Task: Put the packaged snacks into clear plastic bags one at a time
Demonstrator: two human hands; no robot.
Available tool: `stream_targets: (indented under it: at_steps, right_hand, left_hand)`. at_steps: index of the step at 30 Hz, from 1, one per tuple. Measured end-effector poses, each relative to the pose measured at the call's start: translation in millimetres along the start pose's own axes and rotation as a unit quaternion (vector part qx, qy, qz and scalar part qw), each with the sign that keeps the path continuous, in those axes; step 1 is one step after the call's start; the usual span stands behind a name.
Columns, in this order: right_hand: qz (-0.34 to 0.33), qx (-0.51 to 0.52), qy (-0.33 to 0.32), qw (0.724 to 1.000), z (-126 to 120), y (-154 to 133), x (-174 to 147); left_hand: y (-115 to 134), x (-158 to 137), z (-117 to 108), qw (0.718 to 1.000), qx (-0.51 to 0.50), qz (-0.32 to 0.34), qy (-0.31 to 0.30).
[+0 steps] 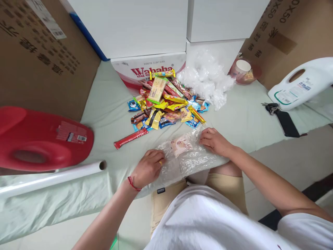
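A clear plastic bag (192, 166) lies flattened near the table's front edge. On or in it rests a small snack packet (181, 145) with pinkish print; I cannot tell whether plastic covers it. My left hand (150, 166) has its fingers curled in on the bag's left edge. At the upper right edge, my right hand (214, 140) pinches the plastic with bent fingers. Just beyond the bag rises a heap of wrapped snacks (166, 100) in yellow, red, blue and brown. One red stick packet (130, 138) lies apart, left of the heap.
Crumpled clear plastic (206, 78) piles behind the snacks, against white boxes (145, 27). A red jug (47, 139) and a white roll (54, 178) lie at left. At right are a white detergent bottle (301, 83), a black phone (287, 123), keys (272, 108) and a paper cup (241, 66).
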State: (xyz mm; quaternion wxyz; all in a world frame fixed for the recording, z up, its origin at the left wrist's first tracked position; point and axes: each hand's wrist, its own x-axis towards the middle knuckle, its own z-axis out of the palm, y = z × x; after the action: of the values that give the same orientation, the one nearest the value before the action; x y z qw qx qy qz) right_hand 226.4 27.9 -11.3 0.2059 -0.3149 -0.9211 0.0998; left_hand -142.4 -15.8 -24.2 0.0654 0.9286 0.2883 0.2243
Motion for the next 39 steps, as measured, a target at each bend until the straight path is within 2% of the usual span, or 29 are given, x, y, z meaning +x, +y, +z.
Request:
stream_targets:
  at_steps: [3, 7, 9, 11, 13, 15, 17, 20, 23, 27, 29, 32, 36, 39]
  right_hand:
    - [0.013, 0.002, 0.010, 1.000, 3.0, 0.0, -5.3]
    - [0.019, 0.006, 0.019, 1.000, 5.3, 1.1, -4.9]
    - [0.016, 0.006, 0.018, 1.000, 5.9, 1.8, -3.5]
    - [0.016, 0.005, 0.013, 1.000, 4.3, 1.3, -3.4]
    - [0.020, 0.003, 0.010, 1.000, -0.4, -2.2, -5.9]
    - [0.031, -0.006, 0.022, 0.999, -6.1, -10.9, -11.6]
    - [0.038, -0.012, 0.041, 0.998, -8.5, -25.5, -19.7]
    - [0.018, -0.014, 0.029, 0.999, 3.2, -53.2, -32.5]
    - [0.007, -0.026, 0.002, 1.000, 29.2, -75.0, -43.5]
    - [0.027, 0.000, 0.030, 0.999, 52.6, -84.9, -52.9]
    - [0.038, 0.026, 0.048, 0.998, 50.3, -84.7, -52.1]
    - [0.045, 0.069, 0.073, 0.994, 32.8, -81.5, -40.0]
    - [0.063, 0.096, 0.064, 0.991, 6.2, -69.9, -4.8]
    - [0.109, 0.089, 0.039, 0.989, 0.6, -55.2, 27.4]
  left_hand:
    - [5.7, -3.6, -16.5, 0.999, -0.011, -0.037, 0.012]
    - [16.6, 8.9, -43.6, 0.991, -0.006, -0.068, 0.111]
    - [22.4, 24.4, -46.0, 0.989, -0.011, -0.063, 0.130]
    - [25.9, 41.6, -37.7, 0.995, -0.016, -0.045, 0.090]
    - [26.2, 54.9, -22.3, 1.000, -0.003, -0.025, 0.005]
    - [23.7, 60.9, -6.2, 0.997, 0.026, -0.013, -0.076]
    - [20.4, 59.8, 5.1, 0.992, 0.048, -0.009, -0.120]
    - [17.1, 53.3, 10.4, 0.989, 0.066, -0.010, -0.129]
    - [17.4, 51.2, 9.2, 0.987, 0.081, -0.015, -0.134]
    - [20.2, 55.0, 9.0, 0.983, 0.092, -0.014, -0.159]
    - [20.9, 57.6, 8.0, 0.981, 0.086, -0.018, -0.171]
    - [20.8, 63.0, 2.8, 0.979, 0.066, -0.028, -0.191]
    - [21.6, 73.2, -5.9, 0.975, 0.039, -0.043, -0.216]
    - [21.1, 80.5, -8.0, 0.974, 0.020, -0.059, -0.216]
